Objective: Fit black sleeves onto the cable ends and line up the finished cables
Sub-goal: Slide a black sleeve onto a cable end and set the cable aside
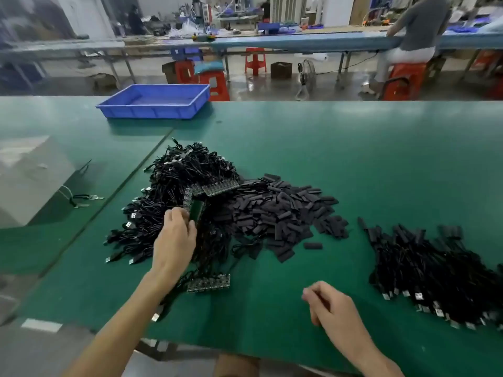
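Factory floor: long green workbenches (353,159), red stools (255,61), seated workers (416,25).

Bare mat (340,164) beyond the sleeve heap (283,213); cable tangle (174,191) crowds left.

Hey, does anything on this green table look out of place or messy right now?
Mostly tidy. One black sleeve lies apart, just nearer than the sleeve pile, and one cable's metal plug sits at the table's near edge.
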`<state>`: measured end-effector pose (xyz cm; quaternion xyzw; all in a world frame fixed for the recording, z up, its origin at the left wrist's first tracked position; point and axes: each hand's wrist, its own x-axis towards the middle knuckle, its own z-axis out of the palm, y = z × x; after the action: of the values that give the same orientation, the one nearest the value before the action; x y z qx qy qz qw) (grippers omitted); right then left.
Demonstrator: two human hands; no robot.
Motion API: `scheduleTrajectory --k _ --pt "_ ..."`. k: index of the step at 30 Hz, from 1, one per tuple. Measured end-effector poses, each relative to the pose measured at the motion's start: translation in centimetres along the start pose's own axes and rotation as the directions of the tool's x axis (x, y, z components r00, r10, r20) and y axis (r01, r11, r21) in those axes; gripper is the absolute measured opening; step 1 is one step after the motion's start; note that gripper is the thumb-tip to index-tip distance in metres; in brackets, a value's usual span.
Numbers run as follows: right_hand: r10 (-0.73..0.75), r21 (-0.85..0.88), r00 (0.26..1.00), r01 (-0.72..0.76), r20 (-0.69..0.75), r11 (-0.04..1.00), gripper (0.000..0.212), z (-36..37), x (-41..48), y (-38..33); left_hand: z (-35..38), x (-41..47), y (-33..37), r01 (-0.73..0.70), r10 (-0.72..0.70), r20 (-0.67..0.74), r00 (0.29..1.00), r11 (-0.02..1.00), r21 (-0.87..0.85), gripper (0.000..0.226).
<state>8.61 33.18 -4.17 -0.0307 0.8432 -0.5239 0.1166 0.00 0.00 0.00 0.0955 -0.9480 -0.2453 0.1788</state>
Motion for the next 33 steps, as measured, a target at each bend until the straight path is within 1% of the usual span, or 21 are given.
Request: scheduleTrajectory --k 2,4,7,9,11,13,14,15,16,17,18,19,20,22,24,27,29,30,31,32,33 --pt "-0.008 -0.011 0.994 0.007 -0.108 1.0 0.026 0.3 1.1 0.1 0.1 1.3 -0.6 0.112 -0.107 -0.09 0.99 0.992 0.059 0.033" --pt "-0.046 -0.015 0.985 0.044 -0.166 0.999 0.026 0.7 1.6 0.8 0.7 2.4 -1.3 0.139 -0.127 -0.092 0.988 0.98 0.145 0.043" --pt "-0.085 0.019 0.959 0.094 -0.271 0.995 0.028 0.9 1.6 2.3 1.9 3.0 -2.2 0.081 -0.063 -0.078 0.995 0.965 0.25 0.037" --pt "-0.11 0.011 0.958 0.117 -0.264 0.993 0.029 1.0 1.6 2.5 1.4 3.1 -2.5 0.058 -0.039 -0.074 0.997 0.959 0.276 0.03" --pt "-0.121 -0.005 0.959 0.124 -0.257 0.992 0.029 1.0 1.7 2.4 0.5 3.1 -2.3 0.014 0.003 -0.065 0.998 0.966 0.258 0.027" --pt "-0.125 -0.002 0.958 0.128 -0.257 0.992 0.029 1.0 1.7 2.4 -0.3 2.3 -1.6 -0.12 0.13 -0.038 0.991 0.975 0.189 0.024" --pt "-0.12 0.009 0.958 0.127 -0.26 0.992 0.03 1.0 1.7 2.5 -0.5 1.4 -1.3 -0.234 0.236 0.001 0.972 0.96 0.156 0.023" --pt "-0.116 0.022 0.958 0.127 -0.263 0.992 0.03 0.9 1.7 2.5 -0.5 0.4 -0.9 -0.348 0.341 0.077 0.937 0.928 0.132 0.026" --pt "-0.115 0.027 0.957 0.126 -0.265 0.992 0.03 0.9 1.6 2.5 -0.5 -0.6 -0.7 -0.431 0.405 0.204 0.891 0.897 0.104 0.034" --pt "-0.116 0.03 0.957 0.128 -0.265 0.991 0.03 0.9 1.6 2.5 -0.5 -1.6 -0.5 -0.471 0.416 0.356 0.837 0.878 0.081 0.047" --pt "-0.115 0.029 0.957 0.127 -0.265 0.991 0.03 0.9 1.6 2.4 -0.4 -2.3 -0.6 -0.481 0.384 0.499 0.777 0.873 0.077 0.061" --pt "-0.118 0.03 0.957 0.13 -0.265 0.991 0.03 1.0 1.6 2.5 -0.2 -2.9 -0.9 -0.499 0.345 0.599 0.722 0.86 0.106 0.072" --pt "-0.118 0.033 0.957 0.131 -0.265 0.991 0.03 1.0 1.6 2.4 0.0 -3.5 -1.3 -0.548 0.338 0.652 0.678 0.825 0.142 0.077" --pt "-0.118 0.047 0.957 0.135 -0.264 0.99 0.03 0.9 1.7 2.4 0.3 -4.1 -2.0 -0.649 0.397 0.659 0.639 0.738 0.186 0.075" --pt "-0.109 0.059 0.96 0.129 -0.259 0.99 0.031 0.9 1.7 2.4 0.3 -4.2 -2.1 -0.661 0.437 0.628 0.644 0.731 0.169 0.066" --pt "-0.102 0.069 0.961 0.123 -0.256 0.99 0.031 0.9 1.9 2.5 0.1 -4.2 -2.1 -0.674 0.44 0.626 0.644 0.714 0.191 0.054" --pt "-0.104 0.061 0.96 0.124 -0.26 0.99 0.031 0.9 2.1 2.5 0.0 -4.3 -1.8 -0.653 0.466 0.567 0.679 0.736 0.178 0.039" --pt "-0.106 0.057 0.959 0.125 -0.263 0.991 0.03 1.0 2.1 2.5 0.0 -4.3 -1.5 -0.599 0.469 0.506 0.724 0.791 0.125 0.034" --pt "-0.108 0.052 0.958 0.125 -0.265 0.991 0.03 1.0 2.2 2.5 -0.1 -4.3 -1.0 -0.51 0.448 0.437 0.78 0.86 0.029 0.029" --pt "-0.109 0.046 0.958 0.126 -0.267 0.991 0.03 1.1 2.2 2.5 -0.1 -4.2 -0.5 -0.399 0.406 0.384 0.829 0.911 -0.101 0.025" --pt "-0.113 0.039 0.957 0.128 -0.269 0.991 0.029 1.1 2.3 2.5 0.0 -4.0 0.0 -0.289 0.358 0.359 0.862 0.929 -0.233 0.026"
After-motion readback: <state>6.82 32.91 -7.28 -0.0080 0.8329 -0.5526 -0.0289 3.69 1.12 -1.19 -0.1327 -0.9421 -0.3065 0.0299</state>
